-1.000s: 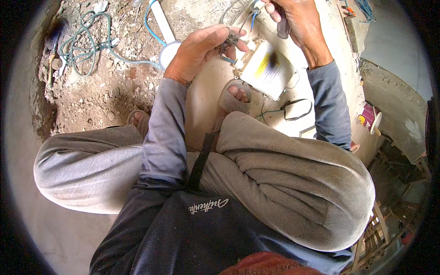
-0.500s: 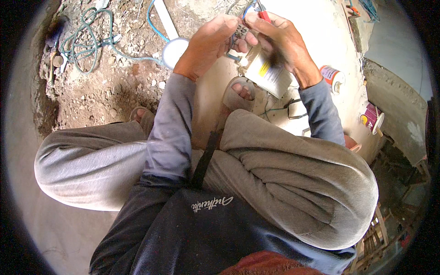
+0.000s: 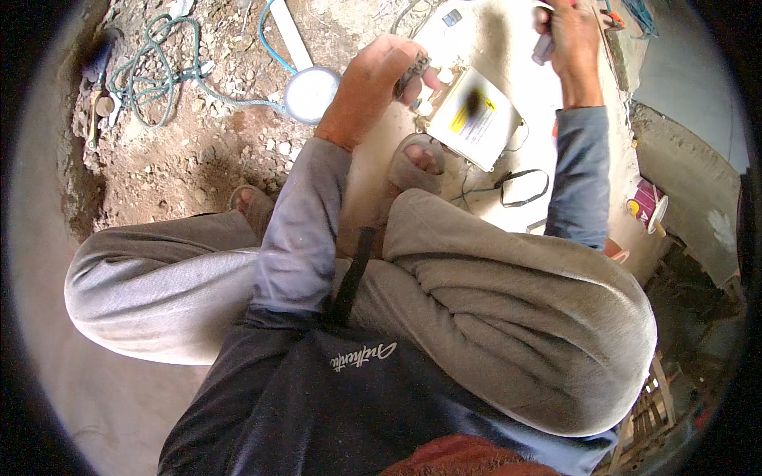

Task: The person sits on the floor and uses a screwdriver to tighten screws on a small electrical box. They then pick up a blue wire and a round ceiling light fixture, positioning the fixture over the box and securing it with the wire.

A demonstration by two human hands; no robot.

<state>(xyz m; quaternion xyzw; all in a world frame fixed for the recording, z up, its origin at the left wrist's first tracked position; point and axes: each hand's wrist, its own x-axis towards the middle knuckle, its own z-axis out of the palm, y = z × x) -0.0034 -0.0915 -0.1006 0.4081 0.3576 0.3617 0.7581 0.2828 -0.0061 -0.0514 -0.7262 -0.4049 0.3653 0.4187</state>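
Note:
My left hand (image 3: 369,87) is closed around a small dark grey block with round holes (image 3: 414,73). Out at the upper right, my right hand (image 3: 577,47) is closed, with a small greyish piece (image 3: 543,49) showing beside its fingers; its kind is unclear. Between the hands lies a white box (image 3: 496,135) with a yellow label, its top partly under a dark blurred spot. Near my left wrist is a round whitish disc (image 3: 311,94).
A tangled blue-green rope (image 3: 171,75) runs over the rubble at left to the disc. A white strip (image 3: 290,36) lies beyond it. A black strap loop (image 3: 524,189) is near the box. A purple can (image 3: 647,205) stands at right.
My right hand has moved away from my left, toward the upper right. The red-handled tool by its fingers is out of sight. My left hand keeps the grey block.

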